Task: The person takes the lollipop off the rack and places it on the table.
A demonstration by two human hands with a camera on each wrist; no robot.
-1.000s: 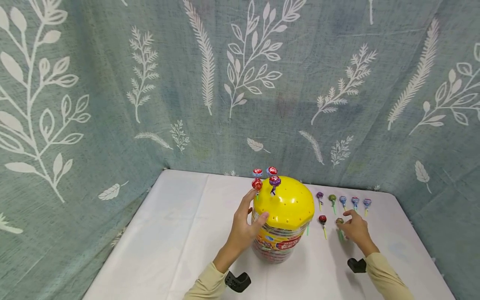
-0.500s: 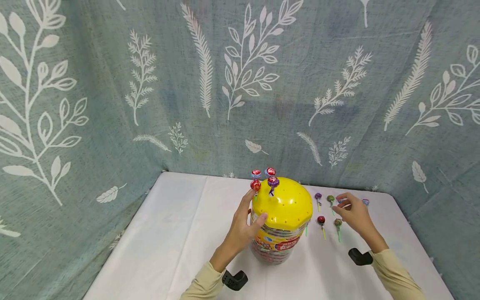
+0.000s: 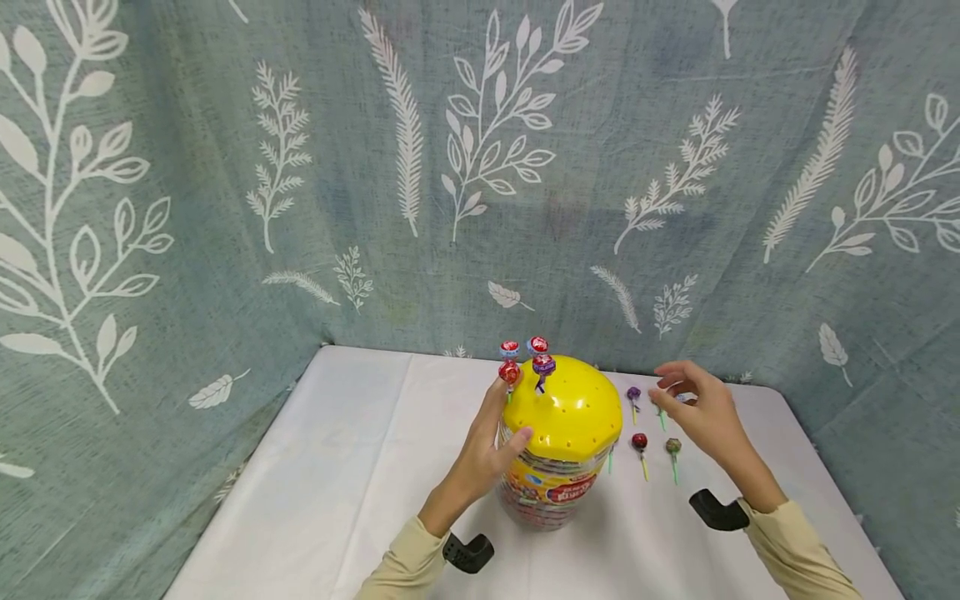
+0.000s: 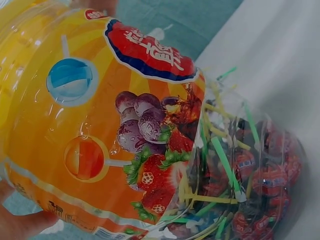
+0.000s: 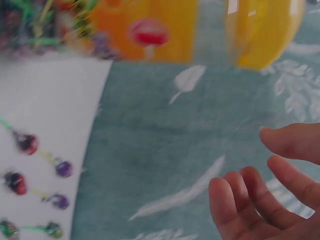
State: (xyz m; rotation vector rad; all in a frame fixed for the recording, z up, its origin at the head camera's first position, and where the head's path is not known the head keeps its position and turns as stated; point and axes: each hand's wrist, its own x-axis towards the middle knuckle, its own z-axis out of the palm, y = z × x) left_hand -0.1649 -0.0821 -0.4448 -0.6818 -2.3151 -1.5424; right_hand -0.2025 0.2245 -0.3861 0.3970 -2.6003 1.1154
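My left hand (image 3: 483, 450) grips the side of a clear candy jar (image 3: 566, 490) below its yellow lid (image 3: 581, 408), thumb on the near side. Several lollipops stand stick-down in the lid's left part, among them a red one (image 3: 509, 372) and a purple one (image 3: 543, 367). In the left wrist view, the jar's orange fruit label (image 4: 95, 130) fills much of the frame; wrapped lollipops (image 4: 270, 180) show through the bottom. My right hand (image 3: 708, 417) hovers over the back row of lollipops, partly hiding them. In the right wrist view nothing lies between its thumb and fingers (image 5: 252, 195).
On the white table (image 3: 360, 467), right of the jar, lollipops lie in two rows, including a purple one (image 3: 633, 393), a dark red one (image 3: 639, 442) and a green one (image 3: 673, 446). A grey-green leaf-print curtain (image 3: 337, 167) hangs behind and at both sides.
My right hand has moved from the front-row green lollipop back and left over the back row. My left hand stays on the jar. The view has shifted slightly.
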